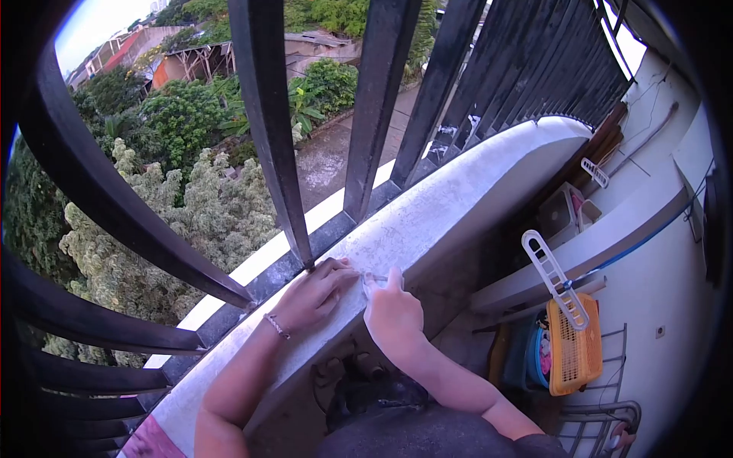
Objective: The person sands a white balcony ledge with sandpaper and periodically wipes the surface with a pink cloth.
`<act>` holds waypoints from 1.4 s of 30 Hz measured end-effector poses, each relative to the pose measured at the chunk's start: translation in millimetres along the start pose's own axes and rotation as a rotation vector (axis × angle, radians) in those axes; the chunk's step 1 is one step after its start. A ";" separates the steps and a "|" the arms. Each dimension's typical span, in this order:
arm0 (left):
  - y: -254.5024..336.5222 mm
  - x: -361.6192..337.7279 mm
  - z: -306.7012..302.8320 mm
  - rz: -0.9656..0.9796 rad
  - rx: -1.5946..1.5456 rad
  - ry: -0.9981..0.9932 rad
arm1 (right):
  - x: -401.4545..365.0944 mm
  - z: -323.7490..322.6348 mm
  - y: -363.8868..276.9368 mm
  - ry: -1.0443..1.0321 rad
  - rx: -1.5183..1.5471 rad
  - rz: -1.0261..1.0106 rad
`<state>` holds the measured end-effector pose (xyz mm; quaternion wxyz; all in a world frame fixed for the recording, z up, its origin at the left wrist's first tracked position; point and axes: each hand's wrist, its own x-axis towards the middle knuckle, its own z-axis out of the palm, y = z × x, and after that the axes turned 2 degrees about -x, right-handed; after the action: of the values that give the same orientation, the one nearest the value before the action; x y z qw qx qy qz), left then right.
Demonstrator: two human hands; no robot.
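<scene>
My left hand [314,296], with a bracelet [276,326] at the wrist, lies on the white ledge [466,187], its fingers stretched toward my right hand. Close beside it, at the ledge's inner edge, my right hand [395,311] is closed around a small pale object [373,280]. Most of that object is hidden by the fingers, and I cannot make out its kind. Whitish marks show on the right fingers. The ledge surface around both hands is mottled with scuffs.
Dark metal railing bars [269,122] rise from the ledge's outer side, with trees and a road beyond. Below on the right are an orange basket [574,355], a blue tub [537,355] holding cloth, and a metal rack [611,416]. Pink cloth [151,440] lies at lower left.
</scene>
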<state>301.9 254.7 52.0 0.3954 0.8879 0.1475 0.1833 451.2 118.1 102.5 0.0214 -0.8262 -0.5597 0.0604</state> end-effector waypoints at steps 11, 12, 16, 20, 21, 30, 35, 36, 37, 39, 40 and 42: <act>1.9 0.0 0.7 -0.003 0.007 -0.001 | 4.1 -12.0 1.9 -0.121 -0.001 -0.039; 2.1 0.5 0.0 0.002 0.010 0.003 | 1.5 -10.4 2.2 -0.108 -0.004 -0.034; -3.0 -0.3 1.7 0.022 0.017 0.012 | -18.4 -9.4 4.7 -0.035 0.061 -0.030; -1.3 -1.9 3.4 0.009 0.041 0.019 | -4.7 -1.3 2.9 0.038 0.042 -0.037; -0.6 -1.5 3.6 0.003 0.041 0.018 | 5.6 1.9 1.2 -0.014 -0.026 -0.045; -2.0 -3.0 1.5 0.022 0.065 0.013 | -11.8 -6.7 6.7 -0.007 -0.054 -0.037; -2.5 -3.4 4.4 0.014 0.090 0.019 | 12.0 12.3 6.4 0.050 -0.011 0.006; -4.2 -3.3 5.3 0.019 0.084 0.026 | 7.7 17.3 6.5 0.105 0.002 0.006; -5.3 -3.1 5.4 0.022 0.076 0.037 | -2.3 11.6 5.7 0.058 0.002 0.021; -7.0 -2.3 4.4 0.021 0.044 0.034 | -21.0 -7.2 5.7 -0.039 -0.006 0.041; -8.1 -2.6 5.4 0.017 0.024 0.031 | -18.8 -8.6 6.6 -0.029 -0.003 0.027; -6.2 -2.4 5.1 -0.009 0.045 0.037 | -18.8 -8.5 8.3 -0.024 0.016 0.020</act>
<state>301.3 254.4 43.6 0.3732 0.8924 0.1629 0.1944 453.0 97.9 111.5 0.0208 -0.8308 -0.5511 0.0749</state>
